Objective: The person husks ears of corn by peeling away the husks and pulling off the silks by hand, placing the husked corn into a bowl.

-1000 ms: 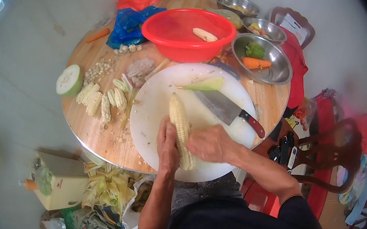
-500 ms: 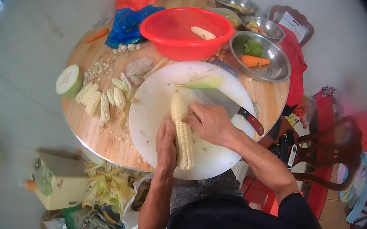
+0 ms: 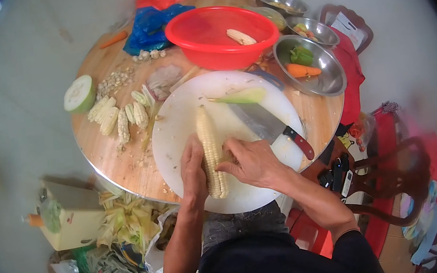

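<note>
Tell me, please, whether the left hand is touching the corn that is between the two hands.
Touching: the head view shows the left hand lying against the left side of the corn, with no gap visible.

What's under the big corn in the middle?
The white board shows around the corn. The left hand, right hand and corn cover part of it, so what's right underneath is hidden.
</note>
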`<state>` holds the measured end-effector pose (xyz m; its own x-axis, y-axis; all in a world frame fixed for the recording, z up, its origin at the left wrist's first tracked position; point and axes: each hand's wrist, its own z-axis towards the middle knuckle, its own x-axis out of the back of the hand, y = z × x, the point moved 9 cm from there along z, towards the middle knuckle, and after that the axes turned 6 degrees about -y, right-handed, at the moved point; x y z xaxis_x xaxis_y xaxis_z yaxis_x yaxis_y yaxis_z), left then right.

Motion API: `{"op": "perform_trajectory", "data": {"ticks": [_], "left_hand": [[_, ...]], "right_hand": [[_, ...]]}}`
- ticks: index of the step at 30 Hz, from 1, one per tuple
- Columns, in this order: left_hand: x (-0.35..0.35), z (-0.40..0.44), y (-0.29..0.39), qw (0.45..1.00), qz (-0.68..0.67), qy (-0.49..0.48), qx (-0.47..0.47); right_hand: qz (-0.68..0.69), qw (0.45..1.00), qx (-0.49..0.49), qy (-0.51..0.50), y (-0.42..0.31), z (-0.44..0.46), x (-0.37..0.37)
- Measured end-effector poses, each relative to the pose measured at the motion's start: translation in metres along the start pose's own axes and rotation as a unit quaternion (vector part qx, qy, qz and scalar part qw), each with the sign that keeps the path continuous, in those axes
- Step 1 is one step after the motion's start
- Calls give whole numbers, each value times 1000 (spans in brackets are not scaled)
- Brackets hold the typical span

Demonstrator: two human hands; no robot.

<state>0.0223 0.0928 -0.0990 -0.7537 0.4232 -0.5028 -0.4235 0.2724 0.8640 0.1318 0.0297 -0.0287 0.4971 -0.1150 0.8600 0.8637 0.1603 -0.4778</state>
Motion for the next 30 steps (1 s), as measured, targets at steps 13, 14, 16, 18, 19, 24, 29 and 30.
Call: {"op": "perform_trajectory", "data": {"ticks": [13,14,16,18,19,24,29,30], "left_hand": [[13,-2,-2,998,-29,15,46],[10,-3,-4,998,-33,3,54],[3,-4,-3,999,-10,-10,38],[-2,-5,-1,1000,12,-19,22],[-3,-5,1,999,25,-16,15],[-1,-6,11,993,110,-23,-23],[5,-7,14,994,106,-6,-32],[6,-7,14,994,104,-6,-32]], "right_hand": [[130,988,-52,-57,29,-4,-1],[130,989,-52,-55,24,3,2],[150,985,-75,-30,19,14,10],[120,991,-54,-22,11,21,8],[89,995,-33,-16,6,23,8],[74,995,61,24,-6,20,7],[109,979,141,-102,-22,2,-9],[96,986,120,-59,-17,4,-1]]}}
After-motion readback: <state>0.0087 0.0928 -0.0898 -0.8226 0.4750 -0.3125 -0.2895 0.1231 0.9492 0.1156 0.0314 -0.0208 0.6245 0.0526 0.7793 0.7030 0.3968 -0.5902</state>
